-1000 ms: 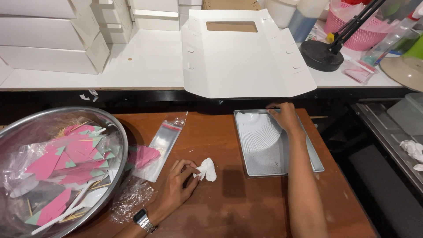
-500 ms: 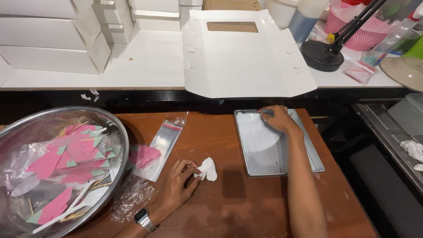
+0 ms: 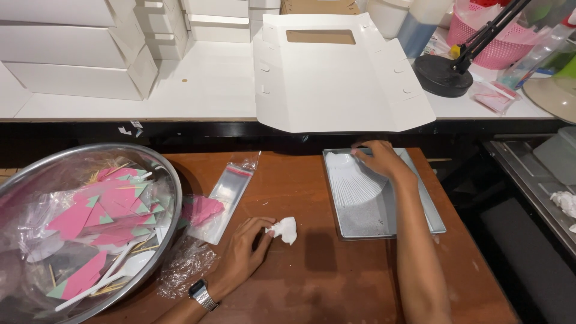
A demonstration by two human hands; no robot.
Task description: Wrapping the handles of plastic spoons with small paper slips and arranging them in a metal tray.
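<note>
Brown wooden desk carries a big metal bowl at left, a clear plastic sleeve, a crumpled white tissue mid-desk and a flat metal tray at right, with crinkled plastic wrap beside the bowl.

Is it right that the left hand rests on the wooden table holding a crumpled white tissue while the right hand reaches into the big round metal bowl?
Not quite. In the head view the right hand reaches into the rectangular metal tray, over the fanned white pieces, not the round bowl. The left hand does hold the white tissue.
</note>
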